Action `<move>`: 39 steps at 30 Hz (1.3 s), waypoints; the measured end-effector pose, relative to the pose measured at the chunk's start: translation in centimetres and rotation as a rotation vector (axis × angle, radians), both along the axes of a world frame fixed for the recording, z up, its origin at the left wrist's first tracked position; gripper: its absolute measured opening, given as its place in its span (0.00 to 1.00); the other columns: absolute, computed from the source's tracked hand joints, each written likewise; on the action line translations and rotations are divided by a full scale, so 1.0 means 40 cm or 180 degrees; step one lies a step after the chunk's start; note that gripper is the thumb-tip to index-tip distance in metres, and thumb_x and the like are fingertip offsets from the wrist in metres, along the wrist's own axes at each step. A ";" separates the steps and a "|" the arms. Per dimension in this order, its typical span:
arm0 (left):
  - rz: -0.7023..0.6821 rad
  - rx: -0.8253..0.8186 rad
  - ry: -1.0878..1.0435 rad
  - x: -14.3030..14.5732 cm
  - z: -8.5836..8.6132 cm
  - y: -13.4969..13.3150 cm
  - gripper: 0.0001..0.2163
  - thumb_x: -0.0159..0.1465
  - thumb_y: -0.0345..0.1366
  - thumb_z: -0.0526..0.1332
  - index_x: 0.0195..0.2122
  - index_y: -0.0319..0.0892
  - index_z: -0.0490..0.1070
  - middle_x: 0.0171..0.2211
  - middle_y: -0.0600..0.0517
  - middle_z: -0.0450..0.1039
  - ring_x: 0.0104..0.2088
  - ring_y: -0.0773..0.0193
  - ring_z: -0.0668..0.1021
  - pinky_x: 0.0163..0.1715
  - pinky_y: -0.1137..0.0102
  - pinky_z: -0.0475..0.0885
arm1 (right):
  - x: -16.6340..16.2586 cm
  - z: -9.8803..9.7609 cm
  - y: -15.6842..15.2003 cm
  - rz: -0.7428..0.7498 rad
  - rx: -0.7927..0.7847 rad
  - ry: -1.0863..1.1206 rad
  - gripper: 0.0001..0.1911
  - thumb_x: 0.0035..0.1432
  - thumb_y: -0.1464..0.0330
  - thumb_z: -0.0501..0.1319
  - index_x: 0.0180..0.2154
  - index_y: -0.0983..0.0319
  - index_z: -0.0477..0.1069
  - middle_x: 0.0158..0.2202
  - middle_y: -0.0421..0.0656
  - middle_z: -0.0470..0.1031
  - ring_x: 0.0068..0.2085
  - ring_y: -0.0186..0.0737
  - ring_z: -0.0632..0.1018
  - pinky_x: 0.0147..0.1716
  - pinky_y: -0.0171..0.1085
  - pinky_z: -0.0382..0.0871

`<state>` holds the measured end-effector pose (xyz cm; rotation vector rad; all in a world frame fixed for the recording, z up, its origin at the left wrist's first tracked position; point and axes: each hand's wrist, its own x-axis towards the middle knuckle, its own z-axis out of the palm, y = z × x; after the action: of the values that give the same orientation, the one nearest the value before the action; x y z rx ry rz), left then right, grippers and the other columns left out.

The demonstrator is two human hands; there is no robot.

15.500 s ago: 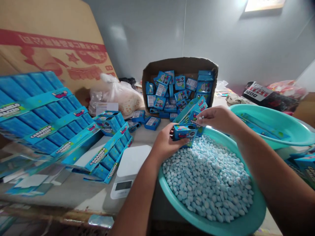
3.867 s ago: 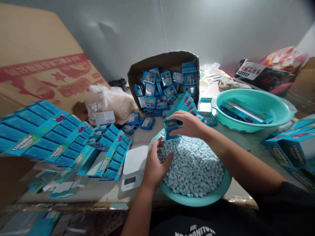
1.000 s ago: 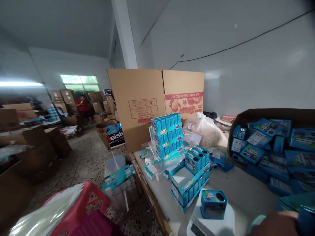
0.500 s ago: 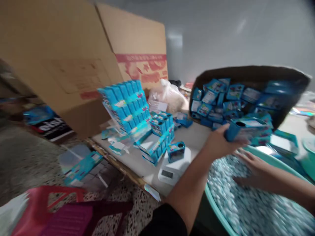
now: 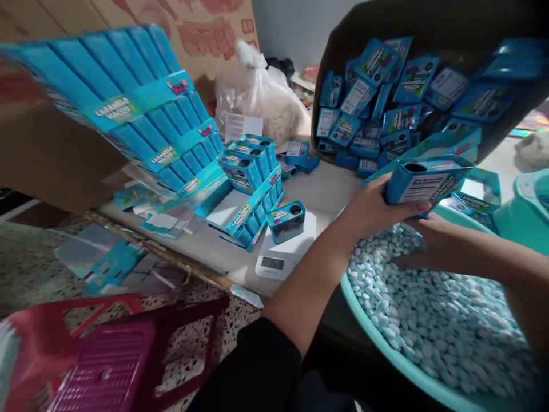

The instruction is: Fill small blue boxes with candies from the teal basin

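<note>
My left hand [image 5: 371, 203] is closed around a blue candy box [image 5: 422, 186], tilted, with a round dark hole in its top. The box is above a turquoise tub [image 5: 371, 337] full of small pale-blue candies [image 5: 433, 326]. Just below the box, my right hand [image 5: 429, 243] reaches over the candies, thumb apart from the fingers; its fingertips are partly hidden. On a white digital scale [image 5: 271, 264] stands another blue candy box [image 5: 286, 222].
Stacked display trays of blue boxes [image 5: 141, 114] rise at left, beside a part-filled tray [image 5: 246, 214]. Behind are a tied plastic bag [image 5: 274, 97] and a dark-sided carton [image 5: 343, 34] of loose boxes. Red [image 5: 38, 337] and purple [image 5: 107, 366] plastic stools stand below the table edge.
The view has moved closer and tipped downward, so the table things appear larger and higher. My left hand still holds the box; my right hand now appears nearer its underside.
</note>
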<state>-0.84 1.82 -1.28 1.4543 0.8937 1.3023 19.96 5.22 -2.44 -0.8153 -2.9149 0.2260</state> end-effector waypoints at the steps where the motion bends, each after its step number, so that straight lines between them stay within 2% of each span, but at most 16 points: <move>1: 0.0005 -0.0004 0.0050 -0.003 0.000 -0.001 0.21 0.58 0.46 0.70 0.49 0.44 0.72 0.52 0.46 0.78 0.53 0.55 0.78 0.52 0.62 0.74 | 0.001 0.000 -0.001 -0.0037 -0.0052 -0.0080 0.55 0.53 0.55 0.66 0.73 0.60 0.41 0.72 0.57 0.50 0.71 0.64 0.55 0.67 0.57 0.56; 5: 0.0061 0.0089 0.0115 -0.007 0.000 -0.004 0.18 0.59 0.44 0.70 0.48 0.43 0.72 0.51 0.46 0.78 0.52 0.56 0.79 0.51 0.64 0.74 | 0.001 0.014 -0.013 -0.0255 -0.0248 -0.0488 0.55 0.49 0.51 0.69 0.71 0.60 0.50 0.72 0.57 0.52 0.71 0.68 0.54 0.66 0.61 0.56; 9: 0.0180 0.0279 0.0233 -0.003 0.002 -0.003 0.18 0.58 0.41 0.70 0.47 0.41 0.72 0.49 0.46 0.79 0.50 0.57 0.80 0.49 0.66 0.75 | -0.006 0.047 -0.030 -0.0340 -0.0392 -0.0744 0.52 0.44 0.50 0.72 0.67 0.57 0.60 0.68 0.57 0.59 0.67 0.71 0.61 0.65 0.61 0.57; 12: 0.0322 0.0297 0.0445 -0.004 0.007 -0.002 0.18 0.58 0.39 0.70 0.48 0.39 0.73 0.47 0.46 0.80 0.48 0.58 0.81 0.49 0.67 0.75 | -0.018 0.077 -0.036 -0.0331 -0.0625 -0.0752 0.51 0.41 0.49 0.74 0.64 0.60 0.65 0.65 0.57 0.64 0.64 0.66 0.66 0.64 0.57 0.59; 17: 0.0453 0.0160 0.0956 -0.008 0.016 0.001 0.19 0.55 0.40 0.71 0.47 0.42 0.76 0.45 0.49 0.81 0.46 0.56 0.81 0.47 0.66 0.76 | -0.036 0.110 -0.038 -0.0512 -0.1139 -0.0796 0.53 0.39 0.48 0.74 0.64 0.59 0.65 0.64 0.53 0.66 0.59 0.60 0.72 0.58 0.50 0.67; 21: 0.0509 0.0108 0.1143 -0.003 0.015 0.004 0.20 0.53 0.41 0.72 0.46 0.42 0.77 0.45 0.49 0.82 0.46 0.54 0.82 0.46 0.65 0.77 | -0.049 0.120 -0.050 -0.0580 -0.1078 -0.0954 0.53 0.40 0.49 0.74 0.65 0.61 0.63 0.61 0.53 0.70 0.56 0.60 0.74 0.55 0.49 0.69; 25: 0.0391 0.0173 0.1244 -0.001 0.008 0.008 0.21 0.52 0.41 0.72 0.46 0.42 0.77 0.45 0.49 0.82 0.45 0.54 0.82 0.46 0.64 0.77 | -0.062 0.128 -0.059 -0.0625 -0.1151 -0.1109 0.48 0.42 0.52 0.72 0.63 0.63 0.66 0.56 0.53 0.76 0.51 0.58 0.78 0.49 0.48 0.72; 30: 0.0180 0.0112 0.1238 -0.004 0.008 0.008 0.21 0.52 0.42 0.73 0.46 0.41 0.78 0.44 0.49 0.82 0.44 0.54 0.82 0.45 0.65 0.77 | -0.066 0.125 -0.048 -0.0648 -0.1403 -0.1028 0.48 0.39 0.53 0.73 0.62 0.60 0.67 0.55 0.50 0.77 0.50 0.57 0.78 0.45 0.44 0.72; 35: 0.0295 -0.0054 0.1178 -0.007 0.016 0.003 0.21 0.52 0.38 0.71 0.47 0.40 0.76 0.46 0.49 0.81 0.47 0.54 0.81 0.48 0.65 0.76 | -0.065 0.133 -0.048 -0.0573 -0.1525 -0.0960 0.39 0.40 0.54 0.71 0.55 0.60 0.74 0.44 0.48 0.81 0.39 0.49 0.80 0.32 0.38 0.68; 39: 0.0315 -0.0021 0.1228 -0.007 0.016 0.004 0.21 0.52 0.36 0.70 0.48 0.40 0.75 0.46 0.49 0.80 0.47 0.55 0.80 0.48 0.65 0.75 | -0.056 0.154 -0.057 -0.0628 -0.1456 -0.0737 0.36 0.42 0.58 0.71 0.55 0.60 0.74 0.42 0.47 0.82 0.36 0.45 0.80 0.29 0.35 0.66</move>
<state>-1.12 1.99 -0.65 1.7065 1.2324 1.1033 17.73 2.93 3.73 -1.2602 -3.0014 0.8548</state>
